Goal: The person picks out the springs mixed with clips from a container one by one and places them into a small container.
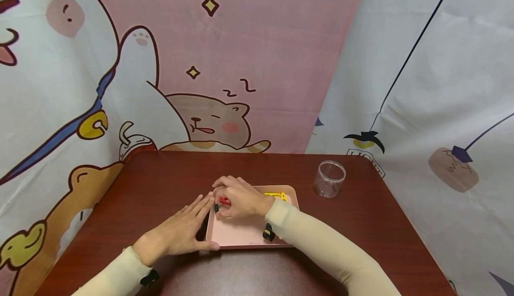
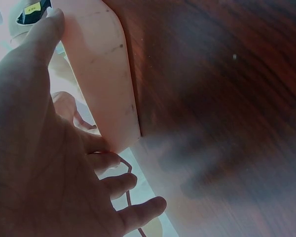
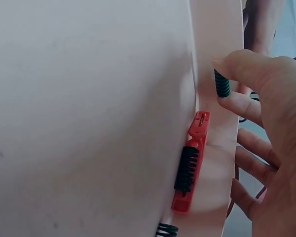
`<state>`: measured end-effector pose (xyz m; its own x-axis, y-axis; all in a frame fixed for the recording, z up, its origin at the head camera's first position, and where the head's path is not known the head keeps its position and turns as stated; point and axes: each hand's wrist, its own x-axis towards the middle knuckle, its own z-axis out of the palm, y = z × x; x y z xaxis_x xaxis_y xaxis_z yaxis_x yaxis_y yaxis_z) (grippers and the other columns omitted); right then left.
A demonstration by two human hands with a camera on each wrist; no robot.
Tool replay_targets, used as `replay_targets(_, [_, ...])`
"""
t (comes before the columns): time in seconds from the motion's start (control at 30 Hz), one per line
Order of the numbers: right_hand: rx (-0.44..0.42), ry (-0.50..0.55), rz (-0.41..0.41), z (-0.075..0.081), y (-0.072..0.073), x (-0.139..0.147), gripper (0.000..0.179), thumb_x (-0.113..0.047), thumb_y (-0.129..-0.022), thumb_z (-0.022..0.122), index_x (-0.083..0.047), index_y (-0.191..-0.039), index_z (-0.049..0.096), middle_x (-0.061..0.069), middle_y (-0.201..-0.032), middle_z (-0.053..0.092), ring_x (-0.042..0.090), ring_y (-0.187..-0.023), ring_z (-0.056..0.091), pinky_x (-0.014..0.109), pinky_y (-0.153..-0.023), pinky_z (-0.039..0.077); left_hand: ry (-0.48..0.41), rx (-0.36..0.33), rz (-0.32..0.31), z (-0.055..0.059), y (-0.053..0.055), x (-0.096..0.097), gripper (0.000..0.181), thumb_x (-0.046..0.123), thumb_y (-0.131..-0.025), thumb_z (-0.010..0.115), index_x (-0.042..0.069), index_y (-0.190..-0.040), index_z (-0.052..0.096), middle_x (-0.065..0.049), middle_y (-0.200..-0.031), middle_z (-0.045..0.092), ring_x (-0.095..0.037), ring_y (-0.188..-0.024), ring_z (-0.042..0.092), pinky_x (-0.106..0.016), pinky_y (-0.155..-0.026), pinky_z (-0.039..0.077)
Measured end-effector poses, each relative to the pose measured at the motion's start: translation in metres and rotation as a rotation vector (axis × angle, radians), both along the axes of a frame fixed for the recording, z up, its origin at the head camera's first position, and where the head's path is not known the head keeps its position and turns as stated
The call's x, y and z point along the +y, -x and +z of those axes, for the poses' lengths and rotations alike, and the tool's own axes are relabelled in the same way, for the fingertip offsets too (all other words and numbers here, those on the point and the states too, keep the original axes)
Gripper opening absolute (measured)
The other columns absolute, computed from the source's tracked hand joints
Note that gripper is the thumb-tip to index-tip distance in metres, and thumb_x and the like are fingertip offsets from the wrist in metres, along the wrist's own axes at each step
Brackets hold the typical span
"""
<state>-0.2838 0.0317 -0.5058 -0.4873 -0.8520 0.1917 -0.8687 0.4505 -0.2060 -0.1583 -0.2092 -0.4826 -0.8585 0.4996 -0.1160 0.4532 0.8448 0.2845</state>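
Note:
In the right wrist view, my right hand (image 3: 281,113) pinches a small dark green coil spring (image 3: 222,85) between thumb and index finger, near the wall of a shallow pink tray (image 1: 233,235). Along that wall lies a red plastic piece (image 3: 181,203) with a dark coil around its middle. Part of another dark spring (image 3: 166,229) shows at the bottom edge of that view. My left hand (image 1: 176,231) touches the tray's left side, fingers extended and thumb by the near corner. Yellow plastic pieces (image 1: 277,194) lie in the tray's far right, partly hidden by my right forearm.
A clear round jar (image 1: 329,179) with its mouth uncovered stands on the dark red-brown table (image 1: 168,175), right of the tray. A cloth with cartoon animals (image 1: 261,41) hangs behind the table and down both sides.

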Motion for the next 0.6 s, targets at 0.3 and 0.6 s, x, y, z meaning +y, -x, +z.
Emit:
replay_targets(0.3, [-0.004, -0.006, -0.012, 0.005, -0.001, 0.004, 0.026, -0.051, -0.097, 0.094, -0.033, -0.115, 0.086, 0.003, -0.163, 0.066, 0.021, -0.146, 0.063, 0.042, -0.112, 0.057, 0.007, 0.003, 0.0, 0.001, 0.0, 0.0, 0.138, 0.095, -0.093, 0.069, 0.002, -0.185, 0.023, -0.021, -0.196, 0.02, -0.052, -0.18, 0.026, -0.078, -0.133, 0.042])
replay_targets(0.6, [0.007, -0.004, -0.029, 0.011, -0.003, 0.01, 0.028, -0.051, -0.097, 0.093, -0.035, -0.119, 0.085, -0.003, -0.157, 0.068, 0.019, -0.145, 0.063, 0.038, -0.109, 0.056, 0.01, 0.004, -0.008, 0.002, 0.0, 0.0, 0.137, 0.095, -0.094, 0.068, 0.002, -0.185, 0.024, -0.021, -0.195, 0.021, -0.053, -0.179, 0.027, -0.079, -0.132, 0.042])
